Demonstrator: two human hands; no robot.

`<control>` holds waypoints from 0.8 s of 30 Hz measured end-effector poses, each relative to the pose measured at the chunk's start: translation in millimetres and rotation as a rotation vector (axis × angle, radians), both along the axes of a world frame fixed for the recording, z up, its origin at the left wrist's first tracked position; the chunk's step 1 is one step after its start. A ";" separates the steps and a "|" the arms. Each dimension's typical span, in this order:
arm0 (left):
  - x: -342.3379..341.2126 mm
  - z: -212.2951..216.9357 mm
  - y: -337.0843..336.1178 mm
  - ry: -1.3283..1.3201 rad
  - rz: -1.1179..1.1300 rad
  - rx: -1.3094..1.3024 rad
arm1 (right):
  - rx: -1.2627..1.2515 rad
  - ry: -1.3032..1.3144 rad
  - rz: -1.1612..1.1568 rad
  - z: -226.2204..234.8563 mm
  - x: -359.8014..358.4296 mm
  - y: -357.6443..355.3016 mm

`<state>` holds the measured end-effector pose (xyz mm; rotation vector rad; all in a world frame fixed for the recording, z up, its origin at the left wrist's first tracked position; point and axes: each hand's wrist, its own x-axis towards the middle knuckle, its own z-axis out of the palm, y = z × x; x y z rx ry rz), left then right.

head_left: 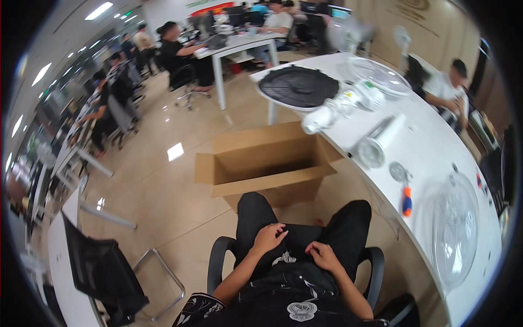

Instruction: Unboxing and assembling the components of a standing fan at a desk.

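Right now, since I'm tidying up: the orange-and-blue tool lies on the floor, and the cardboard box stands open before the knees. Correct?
Not quite: the head view shows the orange-and-blue tool on the white table. The cardboard box does stand open before the knees.

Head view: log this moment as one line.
left hand: empty, at left thigh; right hand: empty, near right thigh; cardboard box: open, on floor

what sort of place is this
Probably a shared, open-plan office: a person in dark clothes and others sit at desks in the background, a black mesh chair stands at lower left, and bright ceiling lights run along the room.
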<state>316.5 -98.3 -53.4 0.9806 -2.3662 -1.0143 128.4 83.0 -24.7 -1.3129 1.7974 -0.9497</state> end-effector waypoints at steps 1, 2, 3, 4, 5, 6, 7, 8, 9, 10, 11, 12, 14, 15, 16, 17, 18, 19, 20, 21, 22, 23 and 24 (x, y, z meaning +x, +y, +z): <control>-3.9 1.9 1.5 -0.012 -0.022 0.003 | -0.027 -0.023 -0.022 -1.1 -0.6 3.0; -7.6 3.8 2.6 -0.008 -0.047 -0.005 | -0.061 -0.044 -0.045 -2.4 -1.9 5.0; -11.9 5.4 2.1 0.002 -0.110 -0.022 | -0.072 -0.039 -0.104 -3.9 -3.4 7.2; -16.1 6.1 2.3 0.036 -0.119 0.000 | -0.061 -0.032 -0.102 -5.6 -4.9 10.7; -19.3 6.3 2.5 0.066 -0.130 0.024 | -0.015 -0.028 -0.114 -7.6 -5.9 14.8; -25.1 5.8 1.6 0.139 -0.146 0.108 | -0.057 -0.028 -0.165 -10.0 -6.5 20.0; -29.6 4.6 1.1 0.218 -0.167 0.123 | -0.050 0.002 -0.163 -12.8 -6.7 25.0; -34.4 3.1 -0.2 0.240 -0.184 0.128 | -0.039 0.022 -0.150 -16.1 -6.3 30.3; -39.2 1.5 -1.3 0.261 -0.190 0.153 | -0.055 0.026 -0.201 -19.6 -5.6 35.9; -43.4 -0.6 -1.2 0.265 -0.242 0.132 | 0.004 0.075 -0.230 -23.5 -5.6 39.8; -47.5 -2.8 0.1 0.243 -0.252 0.144 | 0.028 0.106 -0.252 -27.8 -5.0 43.7; -51.7 -5.0 2.1 0.248 -0.265 0.157 | 0.050 0.088 -0.296 -32.0 -5.4 47.7; -54.7 -8.0 11.8 0.190 -0.336 0.092 | 0.039 0.171 -0.327 -39.4 -5.6 54.9; -57.1 -7.8 17.1 0.179 -0.387 0.068 | 0.056 0.236 -0.330 -42.0 -6.6 57.8; -58.5 -7.2 23.9 0.160 -0.447 0.026 | 0.076 0.214 -0.360 -43.6 -7.2 61.4; -58.7 -6.2 31.0 0.131 -0.502 0.005 | 0.086 0.222 -0.387 -44.7 -8.0 64.8; -59.7 -4.7 37.4 0.075 -0.570 -0.010 | 0.058 0.188 -0.417 -45.2 -8.4 68.4; -62.4 -3.7 43.9 -0.002 -0.622 -0.008 | 0.093 0.137 -0.448 -45.5 -8.4 72.8; -66.2 -2.8 49.6 -0.009 -0.679 -0.035 | 0.050 0.159 -0.482 -45.3 -8.7 77.1; -68.6 -2.0 53.6 -0.042 -0.721 -0.030 | 0.032 0.154 -0.496 -45.1 -7.3 81.5; -72.6 -1.4 56.4 -0.041 -0.739 -0.024 | 0.039 0.126 -0.500 -44.8 -5.8 86.2; -77.0 -0.9 57.8 -0.028 -0.770 -0.049 | 0.018 0.147 -0.533 -44.4 -4.1 91.1; -80.5 -1.1 59.2 -0.029 -0.782 -0.044 | 0.012 0.118 -0.566 -44.0 -2.6 96.3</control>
